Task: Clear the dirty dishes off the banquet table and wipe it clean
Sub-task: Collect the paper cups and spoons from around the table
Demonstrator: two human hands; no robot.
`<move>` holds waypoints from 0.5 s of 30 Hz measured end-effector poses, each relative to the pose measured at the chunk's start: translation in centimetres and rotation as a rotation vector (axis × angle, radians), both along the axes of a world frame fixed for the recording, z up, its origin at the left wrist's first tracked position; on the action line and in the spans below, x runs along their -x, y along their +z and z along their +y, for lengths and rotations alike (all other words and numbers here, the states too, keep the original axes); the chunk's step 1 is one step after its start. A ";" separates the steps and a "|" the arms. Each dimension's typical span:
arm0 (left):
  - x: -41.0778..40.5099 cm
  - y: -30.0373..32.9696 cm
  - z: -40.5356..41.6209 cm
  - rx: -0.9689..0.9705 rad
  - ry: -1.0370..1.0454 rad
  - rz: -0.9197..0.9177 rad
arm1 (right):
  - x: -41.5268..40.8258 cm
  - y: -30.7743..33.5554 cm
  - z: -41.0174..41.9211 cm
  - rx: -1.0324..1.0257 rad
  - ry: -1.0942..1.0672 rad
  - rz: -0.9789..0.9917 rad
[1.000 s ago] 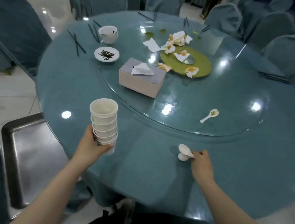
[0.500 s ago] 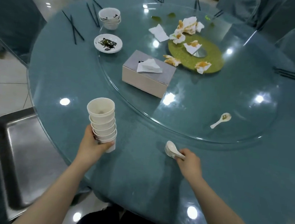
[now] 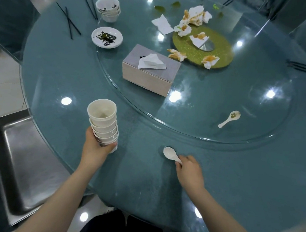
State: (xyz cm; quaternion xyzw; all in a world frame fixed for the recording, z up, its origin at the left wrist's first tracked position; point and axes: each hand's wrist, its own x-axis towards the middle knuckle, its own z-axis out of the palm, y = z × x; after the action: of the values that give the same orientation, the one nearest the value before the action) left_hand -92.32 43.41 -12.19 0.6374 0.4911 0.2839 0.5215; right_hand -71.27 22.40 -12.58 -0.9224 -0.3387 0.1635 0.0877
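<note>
Round teal glass-topped banquet table (image 3: 60, 68), seen from above. Left hand (image 3: 94, 148) grips a tall stack of white ceramic cups (image 3: 103, 123) over the near-left edge, beside a steel tray (image 3: 17, 160). Right hand (image 3: 190, 171) pinches the handle of a white ceramic soup spoon (image 3: 170, 153) near the near edge — bowl end points away-left, toward the cups. A second, soiled white spoon (image 3: 229, 118) lies on the glass turntable (image 3: 223, 95), farther away and to the right — right hand is nearer; likely next pickup.

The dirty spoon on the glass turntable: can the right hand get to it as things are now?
Probably yes, but not freely. Nothing lies between the right hand and the dirty spoon. However, its fingers already hold a clean white spoon, so it would have to take a second one.
</note>
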 end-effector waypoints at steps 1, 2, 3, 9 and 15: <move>0.0 0.0 -0.1 -0.008 -0.005 0.006 | 0.0 0.0 0.0 0.019 0.007 -0.012; 0.0 -0.1 -0.2 -0.015 -0.010 0.013 | 0.0 0.1 0.0 0.028 0.010 -0.019; -0.1 -0.1 -0.4 -0.021 -0.014 0.017 | 0.0 0.1 0.0 0.031 0.007 -0.018; 0.3 -0.4 -1.1 -0.091 -0.097 -0.001 | 0.0 0.1 -0.1 0.022 0.018 -0.010; 1.2 -0.6 -1.5 -0.080 -0.159 0.003 | -0.4 0.5 0.2 0.064 0.046 0.005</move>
State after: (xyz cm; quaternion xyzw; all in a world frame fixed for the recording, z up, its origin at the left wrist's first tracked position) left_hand -93.51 41.94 -12.79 0.6951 0.4282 0.2601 0.5157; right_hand -70.91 22.56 -12.05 -0.9164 -0.3540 0.1787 0.0550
